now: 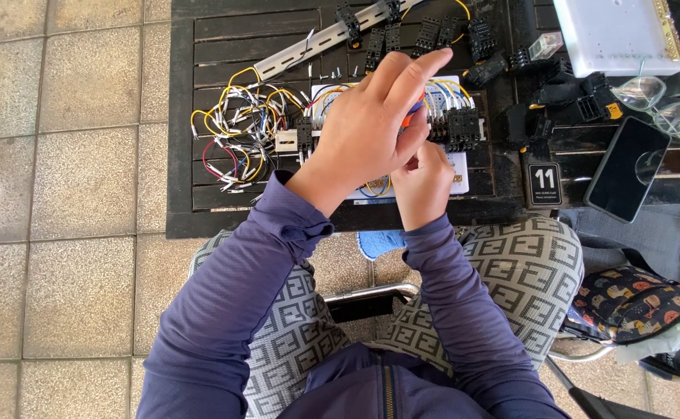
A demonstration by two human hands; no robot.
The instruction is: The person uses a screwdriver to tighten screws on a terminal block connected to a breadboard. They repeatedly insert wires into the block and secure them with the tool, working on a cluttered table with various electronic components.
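We are wiring the white board (458, 164) on the table (200, 116): our left hand (371, 128) pinches an orange tool (411, 118) over it. Our right hand (421, 182), curled shut, steadies the board's near edge; the next move likely calls for exact aim at the black relay sockets (455, 128).

Dark slatted wood table (223, 46), matt and grainy. On it a dull silvery metal rail (316, 43) and black moulded plastic sockets (462, 128), faintly shiny. The wires (235, 128) wear smooth plastic sheaths: yellow, white, red. White board (456, 167) looks like flat matt plastic. Phone (627, 167), glossy black glass, catching reflections. Glasses (658, 105), clear shiny lenses. Sleeves (231, 295), soft matt purple cloth. Floor tiles (68, 194) rough, speckled stone, no gloss.
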